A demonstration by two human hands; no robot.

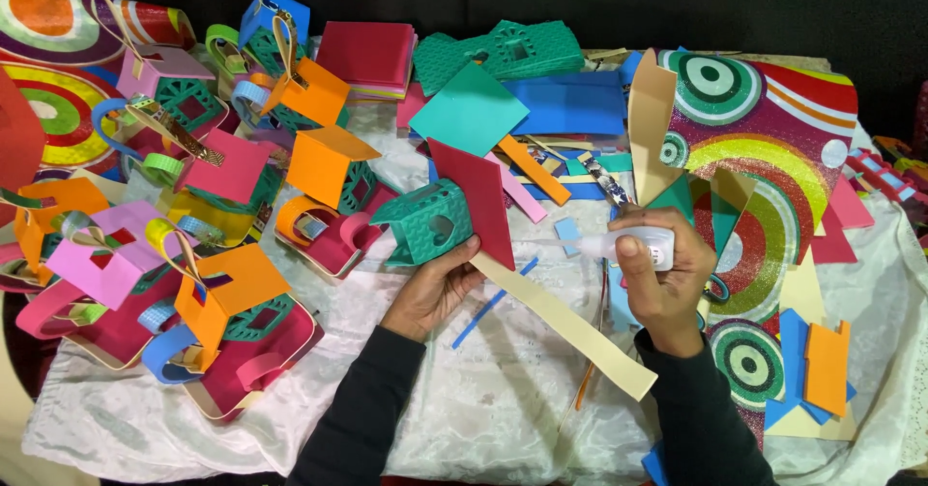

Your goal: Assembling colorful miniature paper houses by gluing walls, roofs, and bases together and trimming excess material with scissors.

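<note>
Left hand (433, 288) grips a teal paper house (425, 223) with red roof; right hand (662, 273) pinches a white glue tube (628, 245).

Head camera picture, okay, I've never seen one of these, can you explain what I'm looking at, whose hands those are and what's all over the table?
This is a single view from a camera worn on a person's head, looking down at their own two bare hands in dark sleeves. The left hand holds a small teal foam house with a red roof panel and a long cream strip attached. The right hand grips a small white glue bottle, nozzle aimed at the house. They work over a white cloth. To the left lie finished little houses with looped handles; farther back are stacked coloured foam sheets, and at right a glittery patterned sheet.
</note>
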